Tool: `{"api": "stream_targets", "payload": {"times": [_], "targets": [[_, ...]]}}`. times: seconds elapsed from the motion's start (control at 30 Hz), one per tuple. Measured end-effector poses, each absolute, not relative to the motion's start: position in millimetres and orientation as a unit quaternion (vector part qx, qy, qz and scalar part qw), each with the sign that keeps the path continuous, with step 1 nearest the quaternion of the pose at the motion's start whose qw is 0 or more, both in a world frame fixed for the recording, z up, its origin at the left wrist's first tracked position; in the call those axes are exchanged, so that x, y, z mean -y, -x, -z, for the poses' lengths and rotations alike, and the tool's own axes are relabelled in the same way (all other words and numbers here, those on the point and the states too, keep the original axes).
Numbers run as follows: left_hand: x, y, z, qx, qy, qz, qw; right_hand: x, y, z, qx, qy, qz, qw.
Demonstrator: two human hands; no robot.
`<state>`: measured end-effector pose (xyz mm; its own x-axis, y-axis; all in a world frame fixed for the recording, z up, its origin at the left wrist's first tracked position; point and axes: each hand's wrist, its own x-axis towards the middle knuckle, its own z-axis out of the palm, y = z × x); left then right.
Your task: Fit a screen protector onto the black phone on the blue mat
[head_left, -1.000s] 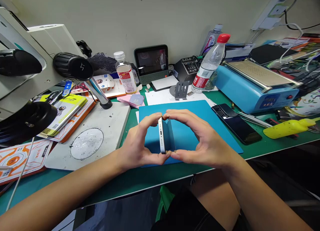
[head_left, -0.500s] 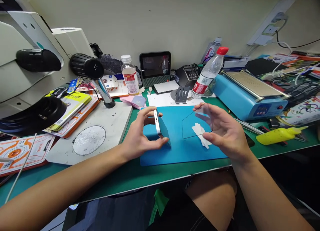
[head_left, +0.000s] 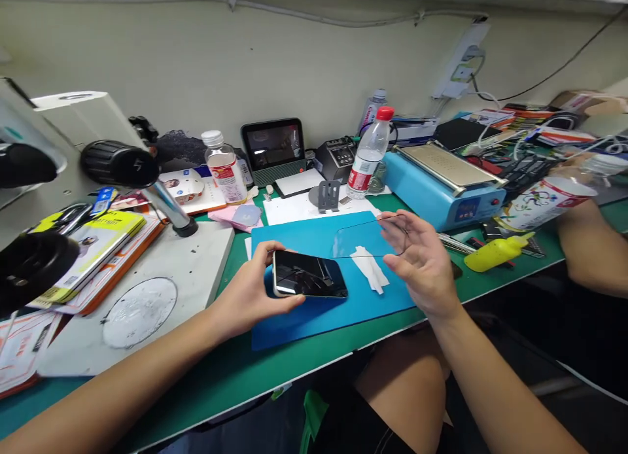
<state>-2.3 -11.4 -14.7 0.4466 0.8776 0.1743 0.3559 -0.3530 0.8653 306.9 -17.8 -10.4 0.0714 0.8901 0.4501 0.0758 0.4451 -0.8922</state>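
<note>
My left hand [head_left: 250, 290] grips a phone [head_left: 308, 275] by its left end, dark screen facing up, just above the blue work mat [head_left: 314, 241]. Fingers wrap the phone's edges. To the right, my right hand [head_left: 417, 261] holds a clear glass screen protector [head_left: 366, 238] by its right edge between thumb and fingers, nearly flat above the mat. Under the protector a small white wipe [head_left: 370, 267] lies on the mat.
A microscope [head_left: 73, 173] and its white base plate [head_left: 137, 297] stand at the left. Two bottles [head_left: 223, 166] [head_left: 367, 153], a small screen [head_left: 275, 146], a blue heating machine [head_left: 441, 182] and a yellow bottle [head_left: 495, 254] line the back. Another person's arm [head_left: 589, 244] rests at the right.
The phone has turned from standing on edge to lying screen up in my left hand. My right hand pulled away to the right with the glass protector. The camera view has shifted right.
</note>
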Motion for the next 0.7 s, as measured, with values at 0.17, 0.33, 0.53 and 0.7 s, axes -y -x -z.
{"api": "stream_targets", "payload": {"times": [0.17, 0.33, 0.53, 0.7], "targets": [[11.0, 3.7, 20.2, -0.507, -0.768, -0.232, 0.314, 25.1, -297.4, 21.9, 0.573, 0.426, -0.329, 0.618], [12.4, -0.1, 20.8, -0.500, -0.813, -0.179, 0.238, 28.7, -289.5, 19.5, 0.583, 0.407, -0.347, 0.612], [16.3, -5.1, 16.2, -0.463, -0.854, -0.153, 0.181, 37.3, -279.6, 17.1, 0.608, 0.374, -0.321, 0.622], [11.8, -2.3, 18.0, -0.471, -0.837, -0.188, 0.207, 47.8, -268.4, 16.3, 0.605, 0.394, -0.344, 0.600]]}}
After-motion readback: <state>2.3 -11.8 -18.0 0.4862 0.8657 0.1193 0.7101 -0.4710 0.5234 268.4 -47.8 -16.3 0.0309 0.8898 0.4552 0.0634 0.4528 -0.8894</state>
